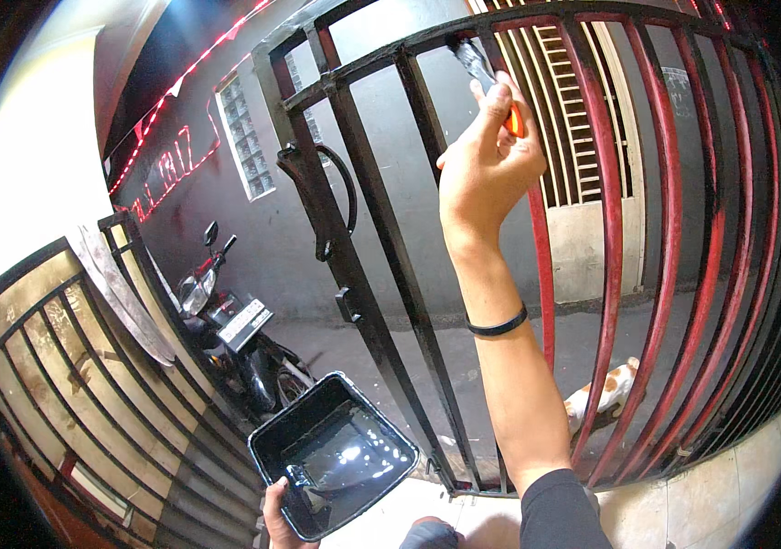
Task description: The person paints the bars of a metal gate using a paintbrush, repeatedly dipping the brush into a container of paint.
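My right hand (493, 147) grips a paintbrush (476, 65) with an orange-tipped handle, raised near the top of a metal gate. The dark bristles are at the upper crossbar (431, 42), which is black. Bars at the left of the gate (390, 240) are black, while several bars farther right (661, 158) are red, some with black upper parts. Low in the view, my left hand (279, 515) holds the rim of a black plastic tray (335, 460) with glossy dark paint in it. The fingers beneath the tray are hidden.
A parked motorcycle (246, 336) stands beyond the gate at the left. A white and orange cat (610, 394) is on the ground behind the bars. Another black-barred gate section (82, 370) stands at the left. Pale floor tiles (699, 494) lie below, and a grey wall (226, 226) rises behind.
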Motion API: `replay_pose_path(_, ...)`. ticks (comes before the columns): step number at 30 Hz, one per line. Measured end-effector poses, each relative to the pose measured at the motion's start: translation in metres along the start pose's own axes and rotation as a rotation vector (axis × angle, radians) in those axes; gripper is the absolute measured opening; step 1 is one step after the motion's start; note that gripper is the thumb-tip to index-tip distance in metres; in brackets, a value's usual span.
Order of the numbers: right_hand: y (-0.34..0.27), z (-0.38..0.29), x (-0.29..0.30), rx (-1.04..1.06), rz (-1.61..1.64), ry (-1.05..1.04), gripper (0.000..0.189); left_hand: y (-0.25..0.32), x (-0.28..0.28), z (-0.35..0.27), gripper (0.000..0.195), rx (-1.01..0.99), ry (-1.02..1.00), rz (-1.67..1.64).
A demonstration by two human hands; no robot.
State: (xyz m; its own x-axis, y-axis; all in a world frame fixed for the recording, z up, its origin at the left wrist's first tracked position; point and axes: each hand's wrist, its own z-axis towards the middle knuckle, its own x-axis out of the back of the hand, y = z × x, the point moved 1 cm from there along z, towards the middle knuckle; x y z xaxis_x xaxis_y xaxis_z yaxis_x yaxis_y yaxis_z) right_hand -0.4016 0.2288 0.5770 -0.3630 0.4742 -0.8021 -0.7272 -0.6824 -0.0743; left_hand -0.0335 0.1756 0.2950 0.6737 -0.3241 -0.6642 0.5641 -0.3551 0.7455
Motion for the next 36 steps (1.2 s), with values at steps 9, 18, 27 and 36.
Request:
replay_pose_path(9, 0.003, 0.007, 0.002, -0.059, -0.016, -0.007, 0.036, -0.002, 0.004, 0.003, 0.030, 0.003, -0.007, 0.007)
replay_pose_path(18, 0.002, -0.004, -0.006, 0.150, -0.117, 0.089, 0.031, -0.001, -0.002, 0.000, 0.030, -0.016, 0.071, 0.020)
replay_pose_path(27, 0.014, -0.012, 0.000, 0.434, -0.181, 0.108, 0.031, -0.003, 0.003, 0.004, 0.029, -0.011, 0.023, 0.035)
replay_pose_path(36, 0.014, -0.010, 0.000, 0.436, -0.187, 0.023, 0.030, -0.001, 0.015, 0.009, 0.033, -0.014, 0.053, 0.085)
